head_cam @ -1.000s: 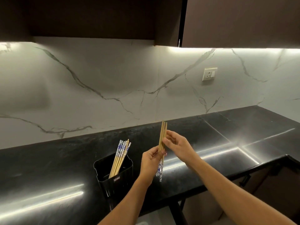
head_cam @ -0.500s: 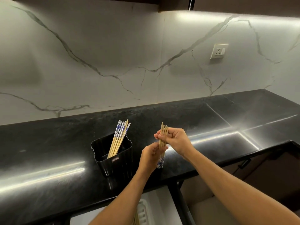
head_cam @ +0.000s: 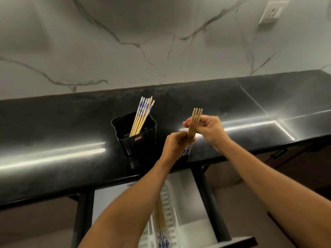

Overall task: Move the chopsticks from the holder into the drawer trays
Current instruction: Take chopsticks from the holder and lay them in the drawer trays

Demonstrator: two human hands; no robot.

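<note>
**Held chopsticks** (head_cam: 196, 117): the long axis is near upright, leaning slightly toward 1 o'clock. The plain wooden ends are uppermost and the blue-patterned ends point down toward 7 o'clock, above the front edge of the countertop (head_cam: 53, 133).

**Hands:** the left hand (head_cam: 176, 144) pinches the lower shafts. The right hand (head_cam: 209, 129) has its fingers curled round the upper shafts. Both are clamped on the same bundle.

**Holder** (head_cam: 141, 143): it stands on the counter at 9 o'clock of the hands. The holder chopsticks (head_cam: 141, 115) lean toward 1 o'clock with their patterned ends up.

**Drawer** (head_cam: 207, 203): it is open at 6 o'clock of the hands. Its white tray (head_cam: 169, 201) carries the tray chopsticks (head_cam: 160, 221), which lie along the drawer's depth.

**Open room:** bare counter lies at 3 o'clock of the hands.

**Hidden or cut off:** the left forearm covers the tray's far end, and the frame edge cuts off its near end. The left fingertips are blurred.
</note>
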